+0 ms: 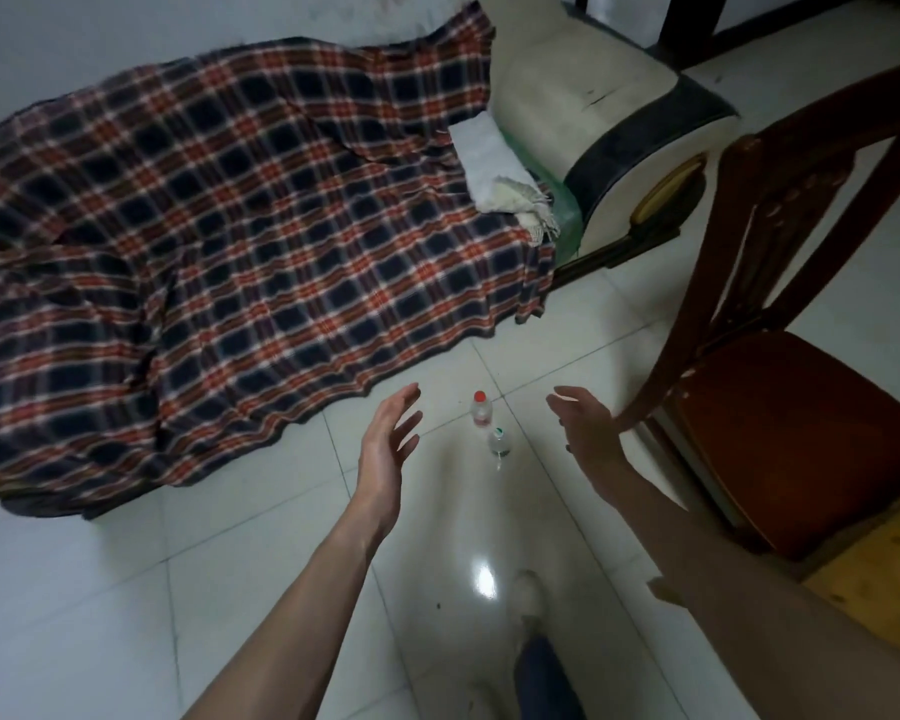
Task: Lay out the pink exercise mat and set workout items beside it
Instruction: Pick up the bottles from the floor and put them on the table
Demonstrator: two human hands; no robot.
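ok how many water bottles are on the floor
2, standing close together on the tiled floor between the open hands. The red-capped bottle is farther from the camera; the green-capped bottle is just nearer and slightly right. Others may be hidden beyond the frame.

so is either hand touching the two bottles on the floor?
Apart. The head view shows floor tile between the left hand, the right hand and both the red-capped bottle and green-capped bottle.

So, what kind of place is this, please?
Most likely a living room in a home. A sofa covered with a plaid blanket stands on a glossy tiled floor, with a wooden chair beside it and two plastic bottles on the floor.
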